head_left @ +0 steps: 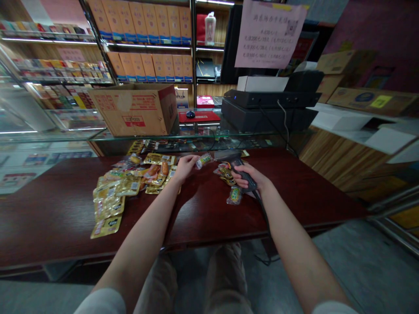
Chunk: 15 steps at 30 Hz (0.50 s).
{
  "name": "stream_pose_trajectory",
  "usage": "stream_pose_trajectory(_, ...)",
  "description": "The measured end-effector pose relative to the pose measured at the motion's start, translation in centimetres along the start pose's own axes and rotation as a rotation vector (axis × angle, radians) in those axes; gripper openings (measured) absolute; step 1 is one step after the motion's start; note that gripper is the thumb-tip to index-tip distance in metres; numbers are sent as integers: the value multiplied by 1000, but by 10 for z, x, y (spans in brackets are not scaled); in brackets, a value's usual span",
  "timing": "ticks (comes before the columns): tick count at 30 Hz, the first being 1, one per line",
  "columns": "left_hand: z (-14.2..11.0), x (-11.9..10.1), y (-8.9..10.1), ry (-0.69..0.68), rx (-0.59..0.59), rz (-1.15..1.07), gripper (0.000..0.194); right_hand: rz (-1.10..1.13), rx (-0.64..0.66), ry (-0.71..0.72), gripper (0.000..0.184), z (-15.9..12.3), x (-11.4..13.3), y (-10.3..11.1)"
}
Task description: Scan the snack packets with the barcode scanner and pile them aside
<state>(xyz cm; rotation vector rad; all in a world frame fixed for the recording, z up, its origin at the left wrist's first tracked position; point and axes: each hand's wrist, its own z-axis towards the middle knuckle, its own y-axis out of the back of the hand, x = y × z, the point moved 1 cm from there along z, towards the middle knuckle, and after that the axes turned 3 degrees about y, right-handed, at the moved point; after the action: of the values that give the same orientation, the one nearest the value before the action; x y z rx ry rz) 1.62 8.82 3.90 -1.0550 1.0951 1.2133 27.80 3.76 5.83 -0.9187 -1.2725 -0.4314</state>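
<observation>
My left hand (187,166) pinches a small clear-wrapped snack packet (204,161) with a green and yellow label, held just above the table. In my right hand (253,176) is a dark barcode scanner (240,168), its head turned left toward that packet and its cable trailing down. Under and beside the scanner lie several small packets (226,174). Another clear-wrapped packet (234,195) rests nearer me, below my right hand. To the left of my left hand spreads a pile of gold snack packets (116,192), with a few reddish-brown sausage-like packs (153,170) among them.
The dark red wooden table (199,218) spans the front. Behind it, a glass counter carries an open cardboard box (134,111), a mouse (190,114) on a red mat and a black cash-register unit (265,117). Shelves of boxed goods (144,26) stand beyond; cartons (369,98) sit right.
</observation>
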Motion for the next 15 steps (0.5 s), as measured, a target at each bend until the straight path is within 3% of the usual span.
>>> stream_pose_trajectory(8, -3, -2, -7, 104, 2, -121, 17, -35, 69, -90, 25, 1, -5, -4)
stream_pose_trajectory(15, -1, 0, -7, 62, -9, 29, 22, -23, 158, -83, 29, 1, -7, -3)
